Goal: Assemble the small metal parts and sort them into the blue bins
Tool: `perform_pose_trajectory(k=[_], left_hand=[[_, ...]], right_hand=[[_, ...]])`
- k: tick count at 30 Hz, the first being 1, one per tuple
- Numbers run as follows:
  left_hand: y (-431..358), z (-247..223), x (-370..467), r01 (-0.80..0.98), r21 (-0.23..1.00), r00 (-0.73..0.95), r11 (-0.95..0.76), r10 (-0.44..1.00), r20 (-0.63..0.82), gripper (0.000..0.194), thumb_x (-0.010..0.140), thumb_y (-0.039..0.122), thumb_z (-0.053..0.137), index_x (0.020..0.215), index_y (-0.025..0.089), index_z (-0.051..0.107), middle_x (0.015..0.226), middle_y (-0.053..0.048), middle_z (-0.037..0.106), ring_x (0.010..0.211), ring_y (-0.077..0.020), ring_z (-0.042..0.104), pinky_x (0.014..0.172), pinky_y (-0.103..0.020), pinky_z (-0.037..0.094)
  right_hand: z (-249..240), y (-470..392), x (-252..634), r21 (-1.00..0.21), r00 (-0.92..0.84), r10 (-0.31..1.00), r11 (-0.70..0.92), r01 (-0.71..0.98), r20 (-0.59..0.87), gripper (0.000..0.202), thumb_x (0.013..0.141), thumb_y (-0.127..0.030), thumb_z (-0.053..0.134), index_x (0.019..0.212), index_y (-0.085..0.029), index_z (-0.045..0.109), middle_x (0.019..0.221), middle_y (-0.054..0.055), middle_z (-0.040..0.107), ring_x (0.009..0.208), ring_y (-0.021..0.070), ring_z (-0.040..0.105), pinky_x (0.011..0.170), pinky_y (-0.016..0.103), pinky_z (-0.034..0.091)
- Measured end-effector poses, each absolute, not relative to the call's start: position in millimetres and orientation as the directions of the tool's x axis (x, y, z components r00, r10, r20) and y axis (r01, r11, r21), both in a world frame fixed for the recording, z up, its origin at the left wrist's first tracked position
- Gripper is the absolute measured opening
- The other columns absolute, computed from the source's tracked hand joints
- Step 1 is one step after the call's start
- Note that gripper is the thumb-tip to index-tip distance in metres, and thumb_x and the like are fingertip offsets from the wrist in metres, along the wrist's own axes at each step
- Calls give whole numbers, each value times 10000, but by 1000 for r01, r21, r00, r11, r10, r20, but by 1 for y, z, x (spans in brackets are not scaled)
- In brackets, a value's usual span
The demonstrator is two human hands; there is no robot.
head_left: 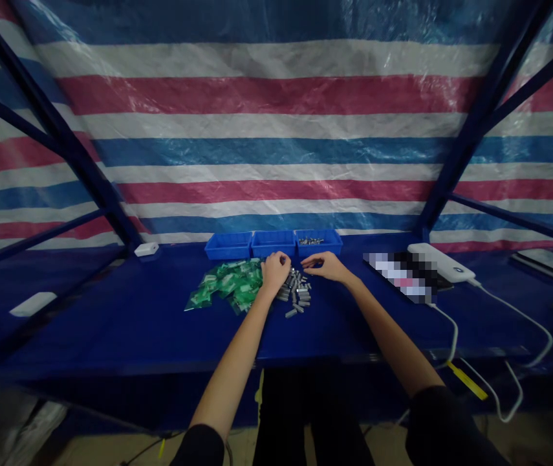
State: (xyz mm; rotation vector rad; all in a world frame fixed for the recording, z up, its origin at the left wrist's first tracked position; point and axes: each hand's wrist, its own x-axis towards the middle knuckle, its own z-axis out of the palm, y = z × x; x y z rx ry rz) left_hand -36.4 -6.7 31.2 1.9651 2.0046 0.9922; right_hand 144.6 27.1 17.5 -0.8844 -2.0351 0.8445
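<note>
My left hand (275, 270) is at the right edge of a heap of small green plastic bags (232, 285). Its thumb and fingers are curled together, and whatever they hold is too small to make out. A pile of small grey metal pieces (300, 294) lies on the table between and below my two hands. Just right of that pile, my right hand (328, 266) hovers with thumb and fingertips brought together in a pinch. Anything between those fingertips cannot be made out.
Three blue bins (273, 243) stand behind the hands; small metal parts (310, 241) lie in the right one. A phone (402, 277) and a white power bank (441, 262) with white cables (513, 314) lie right. White boxes (33, 304) are left on the blue table (160, 336).
</note>
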Motion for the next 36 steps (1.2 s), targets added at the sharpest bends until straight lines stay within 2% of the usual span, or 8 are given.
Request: perform_pose_trajectory(k=[4, 12, 23, 31, 36], left_hand=[[-6, 31, -37, 816, 570, -124, -96, 934, 335, 172, 816, 249, 442, 778, 194, 601, 834, -31, 628, 857, -183, 561, 794, -321, 360], [-3, 29, -36, 804, 586, -120, -101, 938, 327, 174, 810, 249, 445, 770, 195, 605, 835, -28, 637, 855, -174, 563, 787, -308, 366], [-3, 27, -34, 791, 597, -91, -137, 938, 335, 167, 798, 232, 452, 748, 197, 608, 811, -18, 635, 819, -157, 569, 782, -282, 381], [-3, 26, -32, 807, 570, -54, -154, 942, 332, 174, 803, 240, 449, 779, 199, 617, 817, -24, 627, 830, -163, 554, 783, -289, 378], [1, 22, -31, 801, 573, -36, -173, 942, 335, 183, 814, 271, 463, 759, 193, 620, 795, -21, 608, 819, -157, 542, 787, -281, 385]], right_hand=[[20, 23, 145, -733, -571, 760, 573, 367, 309, 284, 640, -284, 686, 891, -155, 712, 752, 50, 716, 668, 162, 638, 623, 259, 483], [22, 20, 146, -753, -637, 734, 551, 360, 233, 298, 626, -273, 683, 896, -151, 710, 781, 61, 717, 690, 169, 642, 625, 252, 473], [15, 25, 145, -738, -569, 778, 545, 399, 266, 268, 630, -205, 646, 888, -155, 699, 686, 24, 693, 599, 133, 591, 569, 231, 442], [12, 25, 143, -683, -572, 757, 599, 418, 314, 263, 611, -161, 630, 862, -174, 708, 705, 19, 689, 615, 131, 591, 586, 226, 441], [16, 25, 141, -664, -517, 765, 618, 421, 384, 290, 631, -154, 605, 905, -181, 698, 711, 11, 683, 606, 120, 558, 608, 234, 432]])
